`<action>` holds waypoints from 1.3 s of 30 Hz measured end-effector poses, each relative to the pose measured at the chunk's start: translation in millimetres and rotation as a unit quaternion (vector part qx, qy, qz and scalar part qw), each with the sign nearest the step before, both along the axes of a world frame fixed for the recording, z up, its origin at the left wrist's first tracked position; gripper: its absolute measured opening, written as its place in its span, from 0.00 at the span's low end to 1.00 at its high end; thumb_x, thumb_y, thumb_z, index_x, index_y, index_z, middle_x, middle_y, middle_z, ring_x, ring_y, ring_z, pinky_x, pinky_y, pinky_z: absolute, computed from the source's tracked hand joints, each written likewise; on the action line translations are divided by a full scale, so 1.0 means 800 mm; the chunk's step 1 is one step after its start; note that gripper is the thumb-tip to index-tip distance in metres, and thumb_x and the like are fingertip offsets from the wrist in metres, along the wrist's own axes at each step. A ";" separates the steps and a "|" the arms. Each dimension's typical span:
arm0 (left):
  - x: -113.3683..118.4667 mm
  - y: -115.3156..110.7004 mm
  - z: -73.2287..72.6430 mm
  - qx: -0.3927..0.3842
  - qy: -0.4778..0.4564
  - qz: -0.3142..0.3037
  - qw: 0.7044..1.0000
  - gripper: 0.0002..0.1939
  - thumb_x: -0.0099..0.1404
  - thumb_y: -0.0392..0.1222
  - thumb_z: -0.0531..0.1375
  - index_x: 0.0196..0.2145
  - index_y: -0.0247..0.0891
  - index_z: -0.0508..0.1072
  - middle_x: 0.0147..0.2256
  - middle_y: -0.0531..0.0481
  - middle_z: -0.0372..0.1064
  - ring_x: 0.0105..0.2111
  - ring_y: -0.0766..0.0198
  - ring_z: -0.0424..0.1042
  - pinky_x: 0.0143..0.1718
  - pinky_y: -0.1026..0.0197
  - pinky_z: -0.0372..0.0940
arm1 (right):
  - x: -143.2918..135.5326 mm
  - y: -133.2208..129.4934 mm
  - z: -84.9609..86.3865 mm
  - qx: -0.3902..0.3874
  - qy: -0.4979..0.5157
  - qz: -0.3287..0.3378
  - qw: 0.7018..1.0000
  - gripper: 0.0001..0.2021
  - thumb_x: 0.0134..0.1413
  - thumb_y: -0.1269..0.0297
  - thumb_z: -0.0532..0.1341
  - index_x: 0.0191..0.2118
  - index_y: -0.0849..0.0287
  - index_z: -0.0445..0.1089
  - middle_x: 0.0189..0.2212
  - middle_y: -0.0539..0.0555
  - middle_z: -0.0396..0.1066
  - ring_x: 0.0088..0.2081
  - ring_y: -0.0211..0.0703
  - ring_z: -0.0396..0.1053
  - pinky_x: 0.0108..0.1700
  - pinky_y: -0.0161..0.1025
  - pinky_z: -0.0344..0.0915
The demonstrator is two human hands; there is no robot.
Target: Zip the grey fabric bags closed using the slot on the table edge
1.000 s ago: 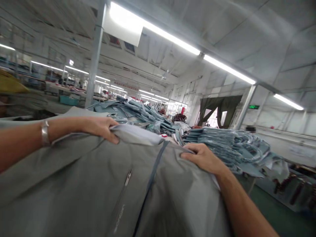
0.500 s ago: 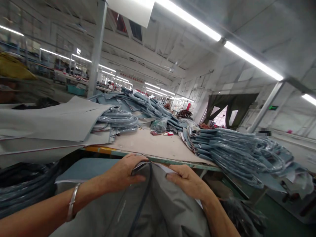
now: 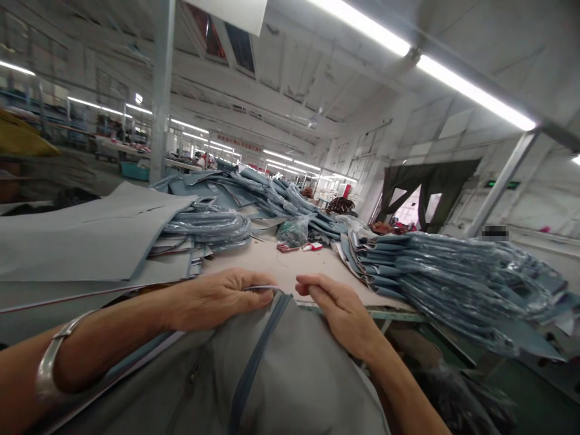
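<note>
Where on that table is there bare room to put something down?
A bare patch of table lies between the left bundle and right pile, with the bag and red-and-white item behind, the left hand, right hand and cloth in front. It's crowded at the back, under the blue pile, and at left, under the grey sheet.

A pale tabletop (image 3: 258, 257) carries a small red-and-white tube (image 3: 312, 246). Grey sheets (image 3: 86, 235) lie stacked to the left; plastic-wrapped blue-grey bundles (image 3: 448, 278) lie to the right. Farther left, a teal bin (image 3: 135, 171) sits near a metal post (image 3: 162, 90); dark curtains (image 3: 453, 184) hang far right.
</note>
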State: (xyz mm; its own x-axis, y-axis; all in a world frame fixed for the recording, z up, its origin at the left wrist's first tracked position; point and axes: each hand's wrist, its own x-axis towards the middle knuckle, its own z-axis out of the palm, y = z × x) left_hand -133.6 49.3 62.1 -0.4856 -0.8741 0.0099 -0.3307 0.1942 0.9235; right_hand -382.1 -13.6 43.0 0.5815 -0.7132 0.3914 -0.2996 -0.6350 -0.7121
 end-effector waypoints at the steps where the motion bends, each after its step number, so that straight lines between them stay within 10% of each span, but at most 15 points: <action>1: 0.003 -0.001 -0.008 0.006 0.011 0.001 1.000 0.24 0.70 0.63 0.58 0.52 0.44 0.77 0.49 0.49 0.77 0.49 0.54 0.74 0.48 0.63 0.68 | 0.003 0.011 0.003 0.032 -0.024 0.004 0.999 0.20 0.69 0.53 0.54 0.56 0.57 0.74 0.47 0.58 0.78 0.51 0.50 0.74 0.54 0.45 0.66; 5: 0.020 -0.010 -0.041 0.007 0.047 -0.003 0.999 0.22 0.71 0.59 0.58 0.52 0.42 0.77 0.50 0.49 0.76 0.51 0.54 0.73 0.50 0.63 0.67 | 0.016 0.042 -0.001 0.068 0.009 0.001 0.998 0.32 0.57 0.50 0.67 0.64 0.54 0.66 0.59 0.59 0.70 0.60 0.56 0.66 0.60 0.49 0.61; 10: 0.033 -0.021 -0.058 -0.034 -0.008 0.014 0.999 0.17 0.73 0.55 0.55 0.44 0.42 0.78 0.42 0.52 0.75 0.44 0.57 0.72 0.45 0.65 0.65 | 0.047 0.029 -0.042 0.060 0.048 -0.035 0.996 0.05 0.60 0.65 0.62 0.37 0.57 0.76 0.34 0.49 0.76 0.39 0.44 0.71 0.41 0.38 0.61; 17: 0.046 -0.025 -0.118 -0.157 -0.117 0.123 0.973 0.13 0.67 0.51 0.59 0.37 0.37 0.74 0.33 0.51 0.69 0.34 0.61 0.67 0.36 0.63 0.58 | 0.082 0.005 -0.090 -0.004 0.074 -0.022 0.997 0.09 0.66 0.68 0.59 0.32 0.57 0.70 0.32 0.48 0.72 0.39 0.44 0.67 0.47 0.41 0.54; 32: 0.056 -0.054 -0.223 0.060 0.141 0.129 0.980 0.22 0.68 0.60 0.57 0.34 0.36 0.69 0.28 0.56 0.58 0.28 0.67 0.55 0.29 0.66 0.53 | 0.101 -0.019 -0.171 0.206 -0.011 -0.049 0.977 0.13 0.57 0.55 0.65 0.34 0.61 0.74 0.25 0.47 0.69 0.27 0.37 0.62 0.30 0.33 0.57; 39: 0.029 -0.068 -0.232 0.159 0.224 0.149 0.950 0.27 0.62 0.66 0.62 0.30 0.36 0.66 0.25 0.57 0.56 0.26 0.69 0.51 0.28 0.66 0.50 | 0.099 -0.021 -0.195 -0.028 -0.020 -0.078 0.996 0.05 0.63 0.67 0.61 0.35 0.59 0.73 0.28 0.50 0.73 0.30 0.39 0.68 0.35 0.37 0.59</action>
